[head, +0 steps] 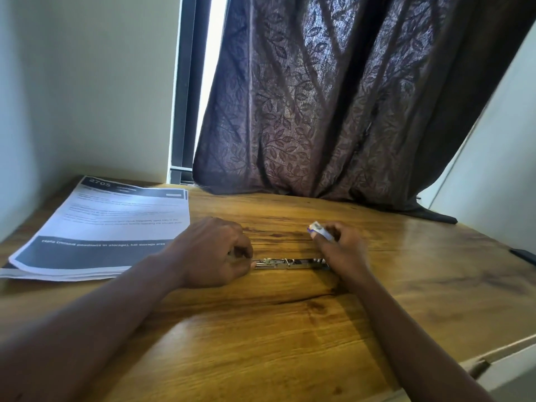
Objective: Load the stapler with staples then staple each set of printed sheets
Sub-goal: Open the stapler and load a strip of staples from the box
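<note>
Honey-brown wood with dark grain makes up the desk [261,329], and the stapler [290,263] lies on it near the middle. It is swung open into one long flat metal strip running left to right between the two hands.

The left hand [213,253] rests on the desk at the stapler's left end. Its fingers are curled into a closed grip around that end, which hides the tip of the metal.

The right hand [342,250] sits at the stapler's right end and covers it; I cannot tell whether the hand presses on the metal. Its grip is closed on a small white-and-purple box [319,230], pinched between thumb and fingers and held just above the desk. The print on the box is too blurred to read.

A stack of printed sheets [110,227] lies at the far left of the desk, well apart from the stapler, with dark bands across the top page.

Behind the desk a brown leaf-patterned curtain [333,97] hangs down, and its hem touches the far edge. A dark flat object [523,254] shows at the right border.
</note>
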Demonstrator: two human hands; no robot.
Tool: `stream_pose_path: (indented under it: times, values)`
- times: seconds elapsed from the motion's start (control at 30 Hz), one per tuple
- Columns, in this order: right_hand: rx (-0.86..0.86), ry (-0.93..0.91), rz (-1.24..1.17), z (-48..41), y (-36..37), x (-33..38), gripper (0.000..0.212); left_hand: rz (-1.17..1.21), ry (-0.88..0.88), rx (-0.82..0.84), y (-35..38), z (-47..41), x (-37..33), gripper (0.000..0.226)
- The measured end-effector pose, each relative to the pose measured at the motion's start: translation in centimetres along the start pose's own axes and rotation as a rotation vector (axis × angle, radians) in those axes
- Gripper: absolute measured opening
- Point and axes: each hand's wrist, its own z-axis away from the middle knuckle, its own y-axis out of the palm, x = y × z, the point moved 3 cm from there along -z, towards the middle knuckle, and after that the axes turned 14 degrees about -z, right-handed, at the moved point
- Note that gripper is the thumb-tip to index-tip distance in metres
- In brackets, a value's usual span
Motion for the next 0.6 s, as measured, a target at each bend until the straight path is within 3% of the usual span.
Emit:
stream_pose_path:
  times: [0.07, 0.2, 0.33, 0.6]
  values:
    - [0.05, -0.118, -0.208, 0.4, 0.7, 2.7, 0.019, 0.064, -0.088, -0.076, 0.1, -0.1, 0.4, 0.039]
    - [0.418, -0.107, -0.656, 1.3, 4.2, 7.3, 0.029, 0.313, -0.355, -0.257, 0.2, -0.2, 2.0, 0.037]
    - [0.531, -0.12, -0.766, 1.3, 7.6, 8.6, 0.035, 0.479, -0.522, -0.287, 0.1, 0.1, 3.1, 0.035]
    - [0.596, -0.076, -0.89, 1.1, 9.2, 7.7, 0.036, 0.632, -0.591, -0.241, 0.4, 0.2, 3.7, 0.025]
